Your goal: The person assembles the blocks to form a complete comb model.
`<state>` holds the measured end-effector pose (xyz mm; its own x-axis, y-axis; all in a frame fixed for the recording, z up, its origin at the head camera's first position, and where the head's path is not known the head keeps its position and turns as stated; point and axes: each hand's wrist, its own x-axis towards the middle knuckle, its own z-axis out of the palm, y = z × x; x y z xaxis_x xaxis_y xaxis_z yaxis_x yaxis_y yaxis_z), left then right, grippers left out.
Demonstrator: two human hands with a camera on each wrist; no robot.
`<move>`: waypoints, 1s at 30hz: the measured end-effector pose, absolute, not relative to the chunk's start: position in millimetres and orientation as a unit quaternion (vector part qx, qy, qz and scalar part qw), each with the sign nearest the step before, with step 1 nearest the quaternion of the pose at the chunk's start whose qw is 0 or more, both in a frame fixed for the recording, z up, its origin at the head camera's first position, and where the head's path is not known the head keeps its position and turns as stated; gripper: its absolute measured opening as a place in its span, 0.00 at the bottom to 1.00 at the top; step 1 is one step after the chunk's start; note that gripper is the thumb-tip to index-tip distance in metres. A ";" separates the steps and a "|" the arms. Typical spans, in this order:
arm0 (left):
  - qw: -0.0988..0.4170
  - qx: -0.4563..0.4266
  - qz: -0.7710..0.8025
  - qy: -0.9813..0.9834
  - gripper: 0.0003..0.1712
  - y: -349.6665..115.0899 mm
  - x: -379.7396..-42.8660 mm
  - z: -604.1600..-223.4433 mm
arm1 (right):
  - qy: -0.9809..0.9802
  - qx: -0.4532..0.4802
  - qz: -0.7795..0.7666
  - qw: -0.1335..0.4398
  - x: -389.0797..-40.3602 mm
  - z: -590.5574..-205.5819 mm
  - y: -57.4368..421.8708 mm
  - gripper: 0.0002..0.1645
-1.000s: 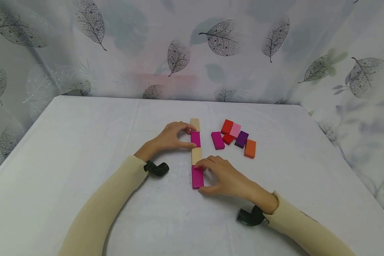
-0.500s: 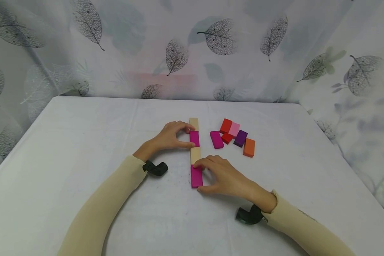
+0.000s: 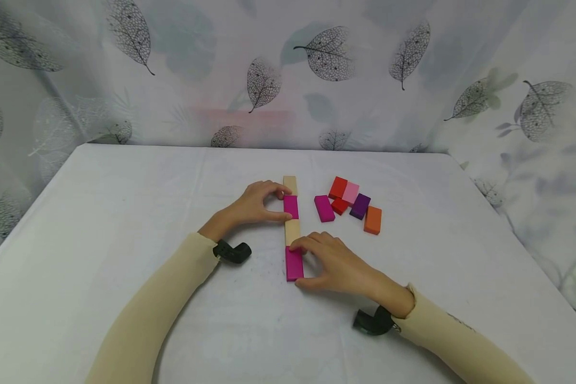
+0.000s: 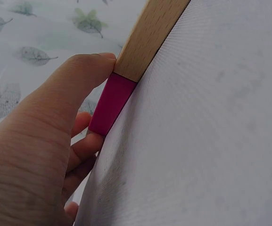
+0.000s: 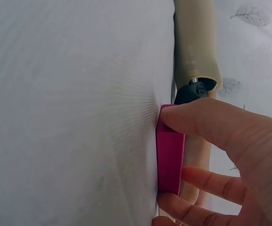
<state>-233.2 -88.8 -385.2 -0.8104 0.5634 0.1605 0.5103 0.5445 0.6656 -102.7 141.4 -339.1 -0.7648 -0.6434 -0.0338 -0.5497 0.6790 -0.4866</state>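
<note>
Over my feed I see the left hand (image 3: 252,205) pinching the farther magenta block (image 3: 290,207), between two tan blocks (image 3: 292,232) on the surface (image 3: 101,229); the right hand (image 3: 340,265) pinches the nearer magenta block (image 3: 295,265), ending the row. Right of it lie loose blocks (image 3: 351,193): magenta, red, pink, purple, orange.

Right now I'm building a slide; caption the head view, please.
Left hand and right hand each pinch a magenta block lined up with beige blocks.
</note>
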 end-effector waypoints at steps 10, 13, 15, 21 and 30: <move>0.039 0.306 0.368 0.877 0.33 -89.0 -232.4 -382.8 | 0.913 -0.323 -0.226 0.106 -102.9 -338.1 140.5 0.34; 0.039 0.305 0.367 0.878 0.33 -88.9 -232.2 -382.5 | 0.914 -0.322 -0.223 0.106 -102.8 -338.3 140.4 0.34; 0.040 0.304 0.368 0.878 0.33 -88.8 -231.9 -382.5 | 0.914 -0.322 -0.222 0.106 -102.9 -338.5 140.5 0.34; 0.037 0.306 0.368 0.877 0.33 -88.7 -232.0 -383.5 | 0.911 -0.320 -0.230 0.118 -104.6 -338.0 141.1 0.37; 0.041 0.303 0.369 0.878 0.33 -89.2 -232.3 -383.5 | 0.898 -0.297 -0.296 0.135 -108.4 -335.6 145.4 0.33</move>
<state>-232.3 -89.2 -383.5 -0.8131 0.5621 0.1514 0.5016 0.5445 0.6722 -108.4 145.4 -335.6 -0.7872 -0.6131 -0.0669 -0.4533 0.6488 -0.6112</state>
